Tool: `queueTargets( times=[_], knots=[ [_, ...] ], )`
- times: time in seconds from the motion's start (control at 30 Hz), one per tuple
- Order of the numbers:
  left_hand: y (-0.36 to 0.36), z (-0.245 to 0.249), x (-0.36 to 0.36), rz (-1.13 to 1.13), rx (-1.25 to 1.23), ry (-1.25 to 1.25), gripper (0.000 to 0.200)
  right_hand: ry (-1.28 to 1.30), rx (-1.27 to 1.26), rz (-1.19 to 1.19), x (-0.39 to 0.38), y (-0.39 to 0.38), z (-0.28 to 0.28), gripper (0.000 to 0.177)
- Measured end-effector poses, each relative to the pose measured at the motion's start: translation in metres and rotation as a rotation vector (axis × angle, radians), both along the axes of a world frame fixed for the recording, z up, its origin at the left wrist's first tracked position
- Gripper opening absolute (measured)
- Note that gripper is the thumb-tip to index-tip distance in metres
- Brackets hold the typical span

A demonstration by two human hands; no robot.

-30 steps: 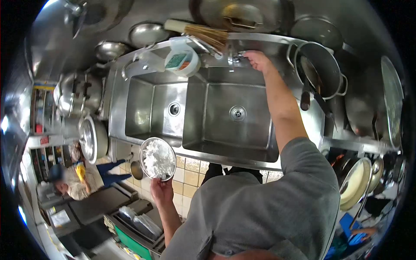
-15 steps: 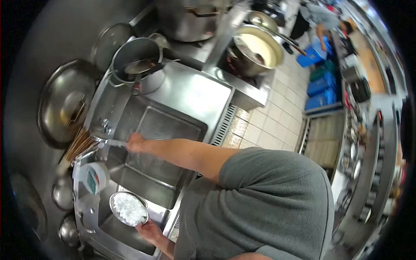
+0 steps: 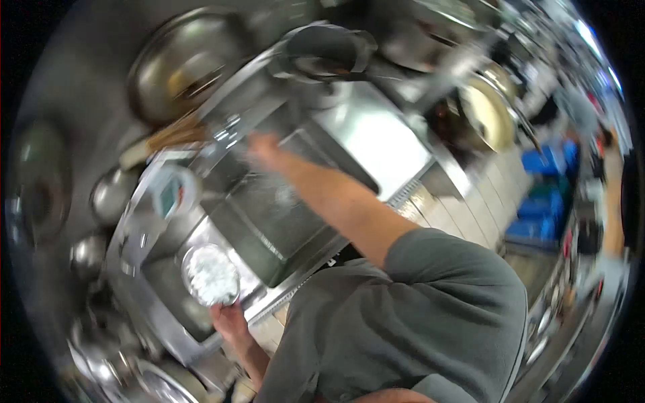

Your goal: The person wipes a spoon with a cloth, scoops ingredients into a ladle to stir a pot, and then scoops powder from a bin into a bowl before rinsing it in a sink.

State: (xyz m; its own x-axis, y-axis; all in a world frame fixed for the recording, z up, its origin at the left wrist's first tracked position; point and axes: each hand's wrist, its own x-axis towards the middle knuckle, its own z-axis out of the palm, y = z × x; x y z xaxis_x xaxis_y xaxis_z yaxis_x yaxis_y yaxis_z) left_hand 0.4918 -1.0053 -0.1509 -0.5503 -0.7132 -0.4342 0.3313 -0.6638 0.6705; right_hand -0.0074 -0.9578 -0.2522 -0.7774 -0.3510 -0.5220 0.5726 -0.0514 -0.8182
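Note:
My left hand point(image 3: 230, 321) grips the near edge of a round metal bowl point(image 3: 186, 281). White, clumpy food like rice point(image 3: 212, 274) fills it, and it is over the divider and the smaller basin. My right arm stretches out across the larger sink basin point(image 3: 269, 248). At its end my right hand point(image 3: 264, 150) is close to the metal tap point(image 3: 227, 136), its fingers smeared by motion.
A clear plastic tub point(image 3: 191, 191) stands at the sink's back edge, near a bundle of thin sticks point(image 3: 178, 136). A large lid point(image 3: 191, 64) leans behind. Pots point(image 3: 319, 43) stand beyond the drainboard point(image 3: 376, 141). Another person point(image 3: 578, 111) is at the far right.
The whole view has turned clockwise and is blurred. My left hand still holds the bowl. My right hand remains near the tap, now less distinct.

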Motion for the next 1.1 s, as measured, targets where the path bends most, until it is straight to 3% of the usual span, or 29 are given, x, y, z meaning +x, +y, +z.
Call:
queueTargets(
  times=[0.03,0.07,0.1,0.13,0.17,0.23,0.33,0.37,0.4,0.47,0.5,0.57,0.6,0.67,0.7,0.77,0.83,0.9,0.93,1.0,1.1],
  knots=[
    [0.023,0.027,-0.007,0.062,-0.042,-0.061,0.043,0.343,0.232,0.07,-0.028,-0.014,-0.044,0.043],
    [0.04,0.051,-0.022,0.113,-0.075,-0.12,0.043,0.454,0.456,0.207,-0.043,0.001,0.002,0.042],
    [0.045,0.053,-0.017,0.139,-0.062,-0.105,0.049,0.572,0.574,0.259,-0.068,-0.004,0.002,0.04],
    [0.052,0.058,-0.017,0.196,-0.076,-0.12,0.049,0.511,0.467,0.027,-0.09,-0.022,-0.023,0.035],
    [0.06,0.067,-0.017,0.227,-0.086,-0.176,0.053,0.494,0.434,0.19,-0.093,-0.015,0.017,0.033],
    [0.075,0.067,0.001,0.251,-0.107,-0.17,0.058,0.187,-0.05,0.23,-0.116,-0.034,0.0,0.02],
    [0.094,0.065,0.017,0.342,-0.116,-0.163,0.057,0.141,0.094,0.444,-0.122,-0.061,0.0,0.015],
    [0.094,0.058,0.028,0.397,-0.056,-0.229,0.056,0.262,0.299,0.592,-0.126,-0.072,-0.007,0.016],
    [0.098,0.06,0.028,0.415,-0.058,-0.234,0.056,0.26,0.292,0.609,-0.12,-0.077,-0.018,0.016],
    [0.102,0.064,0.02,0.4,-0.047,-0.219,0.057,-0.015,0.017,0.23,-0.108,-0.084,-0.03,0.031],
    [0.102,0.065,0.015,0.395,-0.046,-0.192,0.058,-0.01,0.008,0.241,-0.1,-0.087,-0.026,0.031],
    [0.099,0.067,0.004,0.378,-0.05,-0.161,0.059,-0.001,-0.253,0.132,-0.084,-0.092,-0.019,0.037],
    [0.1,0.07,0.0,0.35,-0.045,-0.142,0.059,-0.004,-0.257,0.143,-0.079,-0.093,-0.018,0.037],
    [0.092,0.076,-0.014,0.311,-0.077,-0.149,0.059,0.138,0.003,0.281,-0.082,-0.09,-0.014,0.036],
    [0.088,0.078,-0.021,0.247,-0.082,-0.154,0.06,0.109,-0.028,0.369,-0.085,-0.084,-0.011,0.033],
    [0.082,0.075,-0.039,0.224,-0.044,-0.173,0.059,0.076,-0.135,0.301,-0.068,-0.073,0.006,0.031],
    [0.073,0.063,-0.05,0.193,-0.023,-0.179,0.048,0.052,-0.239,0.23,-0.041,-0.058,0.008,0.028],
    [0.06,0.053,-0.059,0.079,-0.061,-0.133,0.037,-0.257,-0.236,0.211,-0.015,-0.046,-0.001,0.022],
    [0.053,0.049,-0.065,0.009,-0.076,-0.122,0.03,-0.244,-0.231,0.204,-0.004,-0.038,-0.003,0.022],
    [0.042,0.027,-0.081,0.07,0.036,-0.128,0.016,-0.354,-0.41,0.307,0.013,-0.018,-0.006,0.019],
    [0.026,0.03,-0.118,-0.106,0.007,-0.178,0.021,-0.199,-0.287,0.272,0.034,0.024,0.048,0.023]
  ],
)
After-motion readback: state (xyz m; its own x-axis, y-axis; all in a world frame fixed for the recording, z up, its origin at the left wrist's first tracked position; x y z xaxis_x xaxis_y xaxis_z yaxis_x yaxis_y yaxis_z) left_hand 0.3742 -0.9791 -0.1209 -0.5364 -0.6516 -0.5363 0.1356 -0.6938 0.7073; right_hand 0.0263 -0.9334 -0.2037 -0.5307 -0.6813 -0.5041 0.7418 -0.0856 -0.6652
